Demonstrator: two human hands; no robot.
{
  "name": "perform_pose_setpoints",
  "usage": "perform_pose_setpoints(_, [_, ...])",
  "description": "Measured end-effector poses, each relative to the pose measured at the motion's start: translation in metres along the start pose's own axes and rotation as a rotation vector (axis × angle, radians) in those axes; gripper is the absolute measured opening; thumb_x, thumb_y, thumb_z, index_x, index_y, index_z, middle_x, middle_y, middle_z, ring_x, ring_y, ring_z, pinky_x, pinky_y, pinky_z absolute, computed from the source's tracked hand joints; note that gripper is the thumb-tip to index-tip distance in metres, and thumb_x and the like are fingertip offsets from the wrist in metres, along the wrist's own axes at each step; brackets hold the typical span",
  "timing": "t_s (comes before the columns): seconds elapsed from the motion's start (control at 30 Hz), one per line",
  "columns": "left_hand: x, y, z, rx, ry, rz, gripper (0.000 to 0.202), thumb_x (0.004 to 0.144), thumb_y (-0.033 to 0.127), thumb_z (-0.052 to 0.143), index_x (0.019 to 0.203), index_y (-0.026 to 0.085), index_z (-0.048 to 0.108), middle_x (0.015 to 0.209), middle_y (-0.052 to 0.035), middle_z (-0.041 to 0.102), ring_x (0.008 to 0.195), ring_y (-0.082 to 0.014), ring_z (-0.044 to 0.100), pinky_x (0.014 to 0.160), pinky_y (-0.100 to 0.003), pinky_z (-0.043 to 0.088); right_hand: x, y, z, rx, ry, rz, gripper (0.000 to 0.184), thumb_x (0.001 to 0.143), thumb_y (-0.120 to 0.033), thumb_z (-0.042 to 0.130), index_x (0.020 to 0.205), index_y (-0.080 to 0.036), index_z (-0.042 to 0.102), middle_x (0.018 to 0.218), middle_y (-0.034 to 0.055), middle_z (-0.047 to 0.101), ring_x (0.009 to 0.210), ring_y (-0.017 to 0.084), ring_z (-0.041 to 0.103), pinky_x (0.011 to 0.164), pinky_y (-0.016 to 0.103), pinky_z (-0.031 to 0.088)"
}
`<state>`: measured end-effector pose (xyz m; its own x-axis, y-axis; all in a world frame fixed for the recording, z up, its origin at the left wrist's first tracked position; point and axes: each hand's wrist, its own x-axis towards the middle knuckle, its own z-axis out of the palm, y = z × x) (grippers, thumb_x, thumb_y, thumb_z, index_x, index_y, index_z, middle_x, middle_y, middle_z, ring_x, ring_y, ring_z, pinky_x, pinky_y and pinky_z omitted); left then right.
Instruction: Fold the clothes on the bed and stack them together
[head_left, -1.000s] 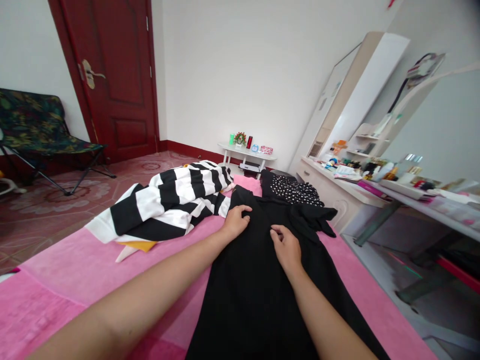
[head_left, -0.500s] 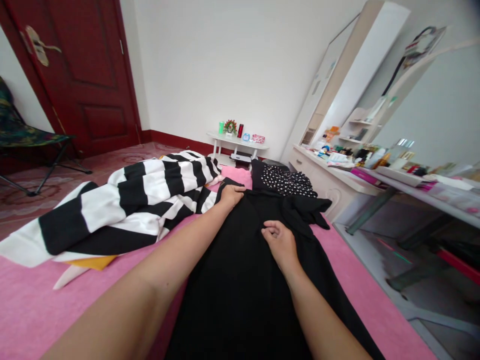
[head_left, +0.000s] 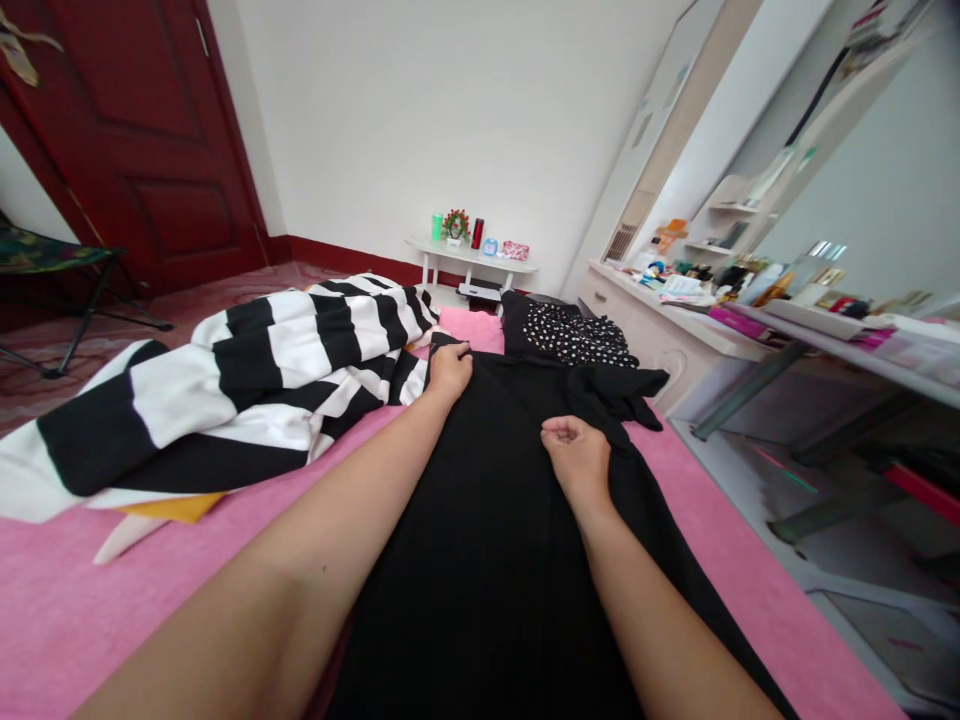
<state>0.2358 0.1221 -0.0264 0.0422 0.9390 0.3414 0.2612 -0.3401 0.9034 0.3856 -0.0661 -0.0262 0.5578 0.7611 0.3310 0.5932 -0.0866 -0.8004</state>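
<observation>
A long black garment (head_left: 480, 560) is spread over the pink bed cover (head_left: 247, 590) and runs toward me past the bottom of the view. At its far left corner my left hand (head_left: 451, 372) is closed on the cloth, fingers curled over the edge. My right hand (head_left: 581, 465) is lower and to the right, over the garment's middle. Its fingers are curled together, with the cloth at the fingertips; how much they pinch is hidden. A bunched, sleeve-like part (head_left: 619, 395) of black cloth lies beyond the right hand.
Left of the garment is a heaped black-and-white striped cloth (head_left: 300, 350). A black polka-dot garment (head_left: 574, 335) lies at the far end. Beyond stands a small white table (head_left: 472, 258). A cluttered dresser (head_left: 675, 320) flanks the right side; a folding chair (head_left: 67, 270) is far left.
My right hand has shifted slightly right, and its fingers have drawn closer together. My left hand's fingers, stretched out before, are now curled at the garment's corner. The view has tilted slightly.
</observation>
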Motion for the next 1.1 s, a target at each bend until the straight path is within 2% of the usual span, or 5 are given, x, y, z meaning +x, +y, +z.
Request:
perform_pose_setpoints(0.13, [0.0,0.001,-0.002,0.049,-0.132,-0.004,0.056,0.065,0.012,0.072,0.119,0.004,0.058,0.133,-0.0192,0.051,0.129,-0.0289,0.042,0.11,-0.033,0.027,-0.001,0.002,0.001,-0.085,-0.032,-0.052,0.014,0.069,-0.026,0.056,0.076,-0.02,0.068,0.067,0.0013,0.068,0.061,0.017,0.063,0.059,0.025,0.046])
perform_pose_setpoints(0.3, [-0.017,0.006,-0.018,-0.03,-0.323,-0.03,0.081,0.076,0.025,0.065,0.145,0.008,0.025,0.148,-0.018,0.032,0.136,-0.0244,0.032,0.111,-0.033,0.025,-0.001,0.005,0.001,-0.146,-0.056,-0.106,0.017,0.072,-0.026,0.053,0.078,-0.019,0.068,0.072,0.0019,0.069,0.065,0.016,0.063,0.062,0.026,0.045])
perform_pose_setpoints(0.63, [-0.132,0.045,-0.075,0.411,-0.564,0.231,0.084,0.081,0.029,0.058,0.148,0.014,0.01,0.155,-0.0164,-0.006,0.142,-0.0293,-0.002,0.115,-0.043,0.014,-0.013,0.01,-0.015,0.141,-0.33,-0.147,0.037,0.072,-0.025,0.056,0.107,-0.015,0.061,0.1,0.0073,0.063,0.082,0.015,0.061,0.082,0.033,0.05])
perform_pose_setpoints(0.9, [-0.23,0.088,-0.166,0.578,-0.849,0.375,0.054,0.09,0.04,0.047,0.141,0.023,0.038,0.156,-0.0072,-0.008,0.141,-0.034,-0.008,0.112,-0.054,0.014,-0.076,-0.008,-0.069,-0.123,-0.572,-0.451,0.055,0.077,-0.012,0.05,0.13,-0.026,0.051,0.142,0.0068,0.04,0.132,0.02,0.037,0.112,0.044,0.027])
perform_pose_setpoints(1.1, [-0.254,0.153,-0.236,0.399,-1.442,0.43,0.075,0.072,0.037,0.072,0.139,0.031,0.04,0.154,-0.0063,0.018,0.14,-0.0349,0.015,0.11,-0.052,0.025,-0.129,-0.037,-0.106,-0.316,-0.661,-0.712,0.048,0.086,-0.016,0.049,0.131,-0.034,0.049,0.147,0.0021,0.036,0.136,0.02,0.031,0.112,0.046,0.028])
